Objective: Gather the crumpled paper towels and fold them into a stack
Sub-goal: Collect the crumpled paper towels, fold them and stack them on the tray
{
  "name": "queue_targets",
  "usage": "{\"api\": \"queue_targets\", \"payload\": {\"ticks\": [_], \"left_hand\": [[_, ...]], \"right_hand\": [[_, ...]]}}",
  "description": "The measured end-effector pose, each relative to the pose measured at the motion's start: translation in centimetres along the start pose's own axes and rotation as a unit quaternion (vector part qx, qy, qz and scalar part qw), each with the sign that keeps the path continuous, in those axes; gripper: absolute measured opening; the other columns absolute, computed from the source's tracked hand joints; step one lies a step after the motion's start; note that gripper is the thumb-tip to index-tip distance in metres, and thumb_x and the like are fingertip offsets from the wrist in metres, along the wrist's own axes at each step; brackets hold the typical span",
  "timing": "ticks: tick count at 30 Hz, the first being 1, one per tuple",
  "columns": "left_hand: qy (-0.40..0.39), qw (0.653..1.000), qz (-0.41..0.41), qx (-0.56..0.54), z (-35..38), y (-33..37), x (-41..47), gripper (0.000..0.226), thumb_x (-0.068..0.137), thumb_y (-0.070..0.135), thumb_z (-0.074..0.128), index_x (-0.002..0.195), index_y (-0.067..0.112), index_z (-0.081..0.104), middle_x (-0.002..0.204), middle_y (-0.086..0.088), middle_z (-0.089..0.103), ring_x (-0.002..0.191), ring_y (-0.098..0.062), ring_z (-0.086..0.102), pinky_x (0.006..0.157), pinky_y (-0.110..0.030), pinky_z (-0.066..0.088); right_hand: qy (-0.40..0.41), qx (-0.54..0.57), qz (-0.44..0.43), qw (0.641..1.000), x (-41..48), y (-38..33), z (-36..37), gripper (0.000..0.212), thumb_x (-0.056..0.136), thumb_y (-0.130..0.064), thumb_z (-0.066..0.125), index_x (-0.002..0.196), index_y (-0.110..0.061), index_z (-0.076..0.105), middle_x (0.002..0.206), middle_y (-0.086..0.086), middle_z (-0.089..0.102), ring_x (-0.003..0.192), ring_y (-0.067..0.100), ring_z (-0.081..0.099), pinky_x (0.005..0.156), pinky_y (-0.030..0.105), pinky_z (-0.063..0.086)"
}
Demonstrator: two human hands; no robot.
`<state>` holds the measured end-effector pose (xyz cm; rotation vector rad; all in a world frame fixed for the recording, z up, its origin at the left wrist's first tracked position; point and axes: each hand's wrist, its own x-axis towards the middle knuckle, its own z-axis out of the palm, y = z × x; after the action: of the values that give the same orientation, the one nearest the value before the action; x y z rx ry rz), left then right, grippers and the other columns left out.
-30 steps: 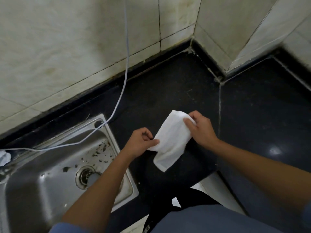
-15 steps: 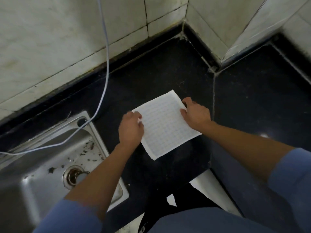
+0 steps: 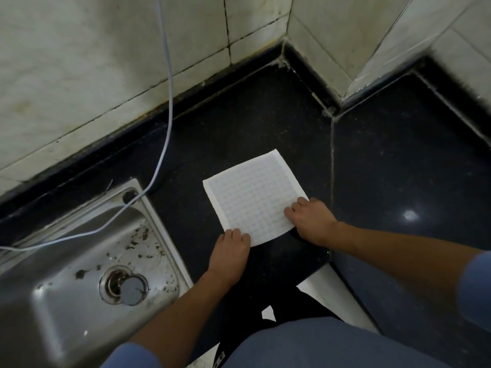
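A white paper towel (image 3: pixel 252 197) with a grid pattern lies spread flat on the black countertop (image 3: pixel 239 123), roughly square. My left hand (image 3: pixel 231 248) presses on its near left corner with fingers together. At the near right corner sits my right hand (image 3: pixel 310 219), with fingertips resting on the sheet. Both hands touch the towel's near edge; the far half is uncovered. No other paper towel is in view.
A steel sink (image 3: pixel 79 261) with dark debris and a drain plug (image 3: pixel 130 288) sits to the left. A thin white cable (image 3: pixel 167 102) hangs from the wall into the sink. Tiled walls form a corner behind the counter. The counter's front edge is near my body.
The towel was crumpled and held in the air, then spread out; now it lies flat, and both hands have slid from its sides down to its near corners.
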<state>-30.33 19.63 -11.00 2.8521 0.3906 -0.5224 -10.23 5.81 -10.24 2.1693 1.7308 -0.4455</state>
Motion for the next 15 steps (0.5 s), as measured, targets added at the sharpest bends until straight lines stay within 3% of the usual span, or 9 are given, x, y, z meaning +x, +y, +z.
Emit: {"api": "queue_targets", "payload": {"ticks": [2,4,7,9,11,13,15], "left_hand": [[0.0,0.998,-0.04,-0.041,-0.3,-0.2,0.0,0.018,0.077,0.012,0.058,0.094,0.011,0.054,0.095,-0.007,0.054,0.088,-0.025,0.053,0.075,-0.033,0.04],[0.015,0.997,-0.037,-0.069,-0.3,-0.3,-0.6,0.013,0.077,0.011,0.052,0.09,0.012,0.053,0.093,-0.007,0.054,0.086,-0.025,0.053,0.073,-0.033,0.037],[0.01,0.998,0.002,-0.056,-0.4,-0.5,-2.0,0.022,0.074,0.005,0.052,0.095,0.011,0.054,0.094,-0.007,0.055,0.086,-0.027,0.054,0.072,-0.033,0.038],[-0.018,0.998,0.011,-0.066,-0.1,-0.7,-3.1,0.028,0.076,0.003,0.048,0.103,0.01,0.052,0.103,-0.007,0.053,0.093,-0.026,0.052,0.076,-0.032,0.036],[-0.029,0.992,0.01,-0.123,0.2,-1.0,-4.3,0.02,0.08,0.006,0.048,0.099,0.009,0.054,0.105,-0.006,0.052,0.095,-0.024,0.051,0.075,-0.031,0.038],[-0.005,0.98,-0.01,-0.199,-0.2,-1.5,-4.8,0.013,0.083,0.009,0.051,0.092,0.008,0.06,0.099,-0.005,0.057,0.093,-0.022,0.054,0.075,-0.03,0.042],[0.024,0.957,-0.078,-0.278,-1.3,-2.5,-4.2,0.015,0.085,0.008,0.055,0.094,0.006,0.067,0.093,-0.005,0.064,0.086,-0.019,0.058,0.072,-0.026,0.042]], "right_hand": [[0.044,0.024,0.009,0.999,-0.3,-0.1,0.0,0.026,0.049,-0.018,0.075,0.069,-0.013,0.059,0.065,0.006,0.057,0.058,0.026,0.056,0.047,0.03,0.04],[0.097,0.039,0.002,0.994,-1.2,-0.3,0.5,0.008,0.061,-0.02,0.06,0.064,-0.014,0.058,0.068,0.005,0.055,0.06,0.025,0.055,0.047,0.031,0.039],[0.123,0.06,-0.003,0.991,-3.3,-1.1,1.7,0.017,0.067,-0.023,0.042,0.064,-0.015,0.057,0.072,0.004,0.054,0.064,0.024,0.054,0.049,0.032,0.039],[0.103,0.083,0.0,0.991,-4.5,-1.2,1.9,0.008,0.063,-0.023,0.054,0.068,-0.018,0.059,0.073,0.001,0.056,0.065,0.023,0.057,0.052,0.029,0.04],[0.041,0.155,0.019,0.987,-5.6,-1.1,1.8,0.016,0.065,-0.022,0.068,0.08,-0.022,0.064,0.082,-0.003,0.062,0.076,0.02,0.061,0.062,0.028,0.043],[-0.014,0.24,0.072,0.968,-6.3,-0.6,0.8,0.02,0.08,-0.024,0.062,0.099,-0.025,0.066,0.097,-0.008,0.065,0.092,0.016,0.061,0.072,0.026,0.041],[-0.007,0.336,0.129,0.933,-5.7,0.6,-0.2,0.016,0.086,-0.025,0.061,0.101,-0.026,0.068,0.089,-0.01,0.064,0.086,0.014,0.061,0.07,0.024,0.039]]}}
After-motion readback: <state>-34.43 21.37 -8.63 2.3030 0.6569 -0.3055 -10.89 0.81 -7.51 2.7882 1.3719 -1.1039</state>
